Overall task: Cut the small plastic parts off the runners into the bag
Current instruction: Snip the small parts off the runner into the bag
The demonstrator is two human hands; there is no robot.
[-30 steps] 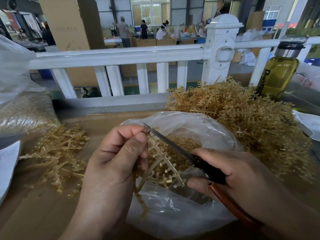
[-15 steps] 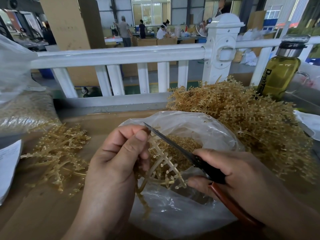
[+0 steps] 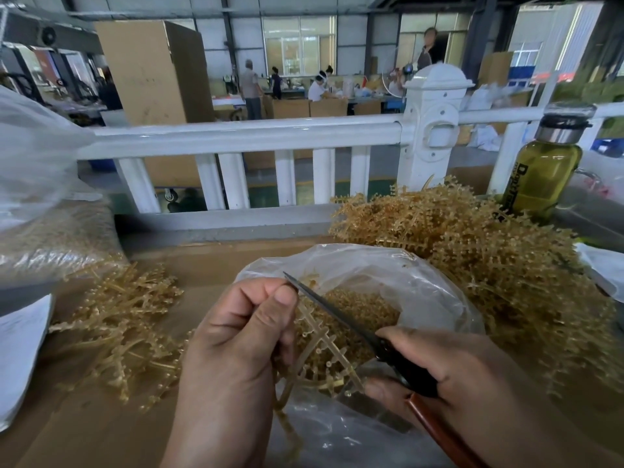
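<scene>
My left hand (image 3: 236, 339) pinches a tan plastic runner (image 3: 324, 346) between thumb and fingers, over the open mouth of a clear plastic bag (image 3: 388, 278). My right hand (image 3: 449, 369) grips scissors (image 3: 341, 315) with dark blades and a reddish-brown handle. The blades lie closed along the runner, tip beside my left thumb. Small cut tan parts (image 3: 364, 312) lie heaped inside the bag.
A big pile of uncut runners (image 3: 489, 265) lies at the right, a smaller pile of runners (image 3: 128, 319) at the left. A yellow-green bottle (image 3: 543, 173) stands at the back right. A white railing (image 3: 236, 136) borders the cardboard-covered table. A filled clear bag (image 3: 50, 231) sits far left.
Almost nothing differs: both hands, the runner and the scissors stay over the bag, with only a slight shift of the runner under the blades.
</scene>
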